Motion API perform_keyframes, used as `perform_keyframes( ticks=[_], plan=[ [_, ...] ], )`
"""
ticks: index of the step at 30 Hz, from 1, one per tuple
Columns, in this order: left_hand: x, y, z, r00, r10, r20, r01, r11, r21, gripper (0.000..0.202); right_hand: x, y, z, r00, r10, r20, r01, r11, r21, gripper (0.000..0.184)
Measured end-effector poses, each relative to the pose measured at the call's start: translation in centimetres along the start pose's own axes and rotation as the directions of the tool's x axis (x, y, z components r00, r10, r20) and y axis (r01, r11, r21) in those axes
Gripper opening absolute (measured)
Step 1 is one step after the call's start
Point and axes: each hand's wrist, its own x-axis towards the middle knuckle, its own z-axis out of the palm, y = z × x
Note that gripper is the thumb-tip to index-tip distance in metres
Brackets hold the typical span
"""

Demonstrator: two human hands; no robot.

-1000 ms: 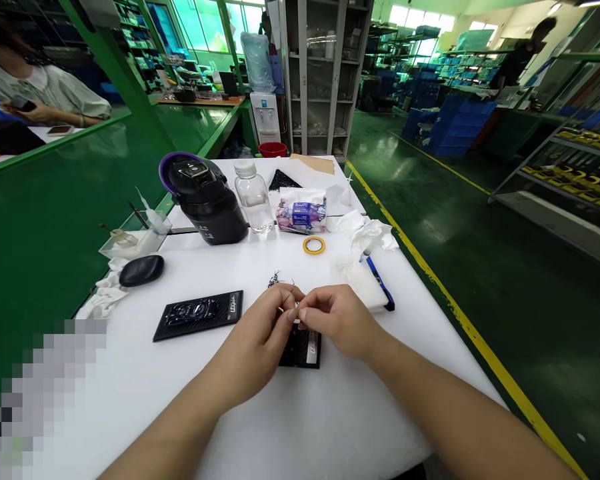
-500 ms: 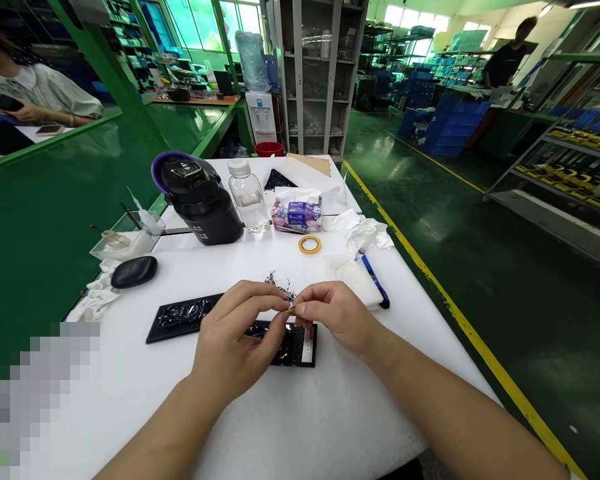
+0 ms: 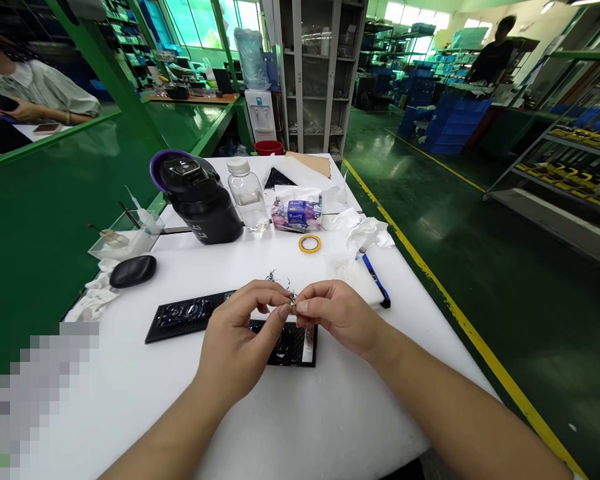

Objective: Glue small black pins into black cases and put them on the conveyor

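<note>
My left hand point(image 3: 247, 330) and my right hand point(image 3: 337, 313) meet fingertip to fingertip above the table. Thumb and fingers are pinched on both sides around something too small to make out. Under them lies a glossy black panel point(image 3: 285, 350) with a whitish label point(image 3: 308, 343) at its right end; my left hand hides part of it. A second black panel point(image 3: 185, 316) with a raised moulded shape reaches out to the left, its right end behind my left hand. Thin black scraps point(image 3: 271, 275) are scattered just beyond my fingers.
A yellow tape roll point(image 3: 310, 244), a tissue pack point(image 3: 297, 212), a clear bottle point(image 3: 249, 197) and a black jug point(image 3: 200, 200) stand farther back. To the right is a blue cutter-like tool point(image 3: 377, 281); at left, a black oval case point(image 3: 133, 271) and a clear tray point(image 3: 125, 241).
My left fingers have shifted slightly, with the thumb drawn nearer the right fingertips. The right hand stays almost in place. A person in the background has moved a little left.
</note>
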Motion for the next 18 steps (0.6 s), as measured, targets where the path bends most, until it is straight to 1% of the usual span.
perform_keyframes(
  ticks=[2, 5, 7, 10, 11, 12, 13, 14, 15, 16, 17, 18],
  plan=[
    [0.0, 0.0, 0.1, 0.995, 0.094, -0.035, -0.092, 0.995, 0.05, 0.006, 0.0, 0.0, 0.0, 1.0, -0.006, -0.005, 0.006, 1.0, -0.011, 0.009],
    [-0.1, -0.1, 0.2, 0.971, 0.228, -0.066, -0.222, 0.971, 0.083, 0.012, 0.0, 0.2, 0.1, 1.0, -0.007, -0.01, 0.007, 1.0, -0.018, 0.012],
    [-0.2, -0.1, 0.2, 0.963, 0.261, -0.067, -0.255, 0.963, 0.084, 0.014, 0.0, 0.2, 0.2, 1.0, -0.008, -0.007, 0.008, 1.0, -0.023, 0.013],
    [-0.2, -0.2, 0.2, 0.962, 0.269, -0.054, -0.265, 0.962, 0.069, 0.015, -0.1, -0.2, 0.1, 1.0, -0.022, 0.014, 0.023, 0.998, -0.051, 0.016],
    [-0.2, -0.2, 0.1, 0.959, 0.276, -0.061, -0.272, 0.959, 0.074, 0.015, -0.3, -0.4, 0.0, 0.999, -0.032, 0.035, 0.035, 0.994, -0.104, 0.018],
    [-0.1, -0.2, 0.0, 0.955, 0.287, -0.075, -0.28, 0.956, 0.092, 0.015, -0.6, -0.6, -0.2, 0.997, -0.051, 0.064, 0.063, 0.976, -0.209, 0.022],
    [0.1, -0.2, -0.2, 0.951, 0.293, -0.1, -0.281, 0.952, 0.12, 0.013, -1.0, -0.8, -0.3, 0.992, -0.08, 0.096, 0.109, 0.926, -0.362, 0.032],
    [0.4, -0.2, -0.5, 0.949, 0.281, -0.144, -0.259, 0.953, 0.156, 0.01, -1.4, -1.0, -0.4, 0.985, -0.108, 0.132, 0.163, 0.826, -0.54, 0.045],
    [0.7, -0.1, -0.9, 0.946, 0.246, -0.211, -0.207, 0.96, 0.19, 0.006, -1.9, -1.1, -0.5, 0.978, -0.124, 0.169, 0.209, 0.675, -0.708, 0.06],
    [1.1, -0.1, -1.4, 0.936, 0.187, -0.297, -0.13, 0.971, 0.202, 0.002, -2.3, -1.1, -0.5, 0.972, -0.124, 0.2, 0.235, 0.501, -0.833, 0.072],
    [1.3, 0.0, -2.0, 0.918, 0.108, -0.382, -0.038, 0.982, 0.187, 0.005, -2.7, -0.9, -0.5, 0.97, -0.11, 0.217, 0.241, 0.341, -0.908, 0.078],
    [1.5, 0.0, -2.6, 0.895, 0.023, -0.445, 0.053, 0.986, 0.157, 0.011, -3.0, -0.7, -0.4, 0.971, -0.087, 0.222, 0.236, 0.222, -0.946, 0.079]
  ],
)
